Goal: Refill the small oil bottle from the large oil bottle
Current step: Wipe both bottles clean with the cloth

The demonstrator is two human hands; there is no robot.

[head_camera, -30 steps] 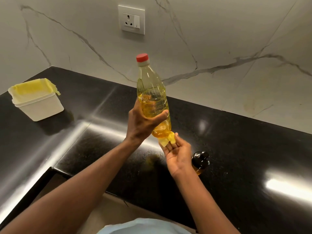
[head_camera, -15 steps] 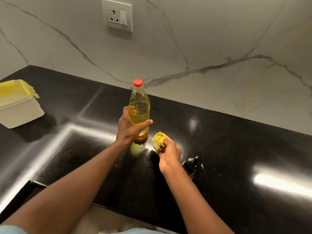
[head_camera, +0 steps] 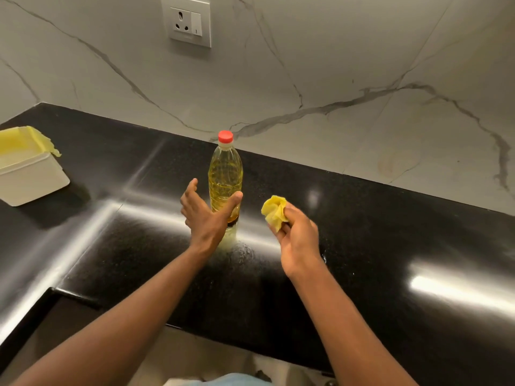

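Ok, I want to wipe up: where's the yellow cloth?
Head view, centre: the yellow cloth is pinched in the right hand, just right of the oil bottle on the counter.

The bottle (head_camera: 225, 174) in front of me is glowing clear golden yellow, darkening to amber at its base, and its cap (head_camera: 225, 136) is showing bright red. The cloth (head_camera: 274, 208) that my right hand (head_camera: 298, 238) is pinching is showing plain lemon yellow. The counter (head_camera: 390, 232) is gleaming black, with fine pale speckles and white streaks of glare. The wall (head_camera: 306, 65) is running white, thin grey veins crossing it, and the socket (head_camera: 190, 22) is showing white too. The tub (head_camera: 33, 182) is showing white, its liner (head_camera: 16, 142) yellow. My shirt (head_camera: 237, 379) is showing pale blue.
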